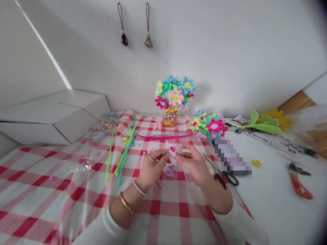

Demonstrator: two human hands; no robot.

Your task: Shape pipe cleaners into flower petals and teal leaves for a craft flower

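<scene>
Between my two hands is a bent lilac pipe cleaner (171, 153). My left hand (156, 162) pinches it from the left with thumb and forefinger. From the other side, my right hand (192, 162) grips its right end between thumb and finger, the other fingers raised. Just below my fingers, a looped lilac pipe cleaner piece (170, 169) lies on the checked cloth. A straight lilac pipe cleaner (142, 161) rests left of my left hand. Scissors (222, 175) with black handles lie beside my right wrist.
Green pipe cleaners (125, 149) lie to the left, magenta ones (166, 137) beyond my hands. A bottle (170, 117) holding pipe-cleaner flowers (175, 95) stands against the wall. At right are a second bunch of flowers (214, 126), a phone (232, 158) and pliers (300, 185). A white box (51, 115) sits far left.
</scene>
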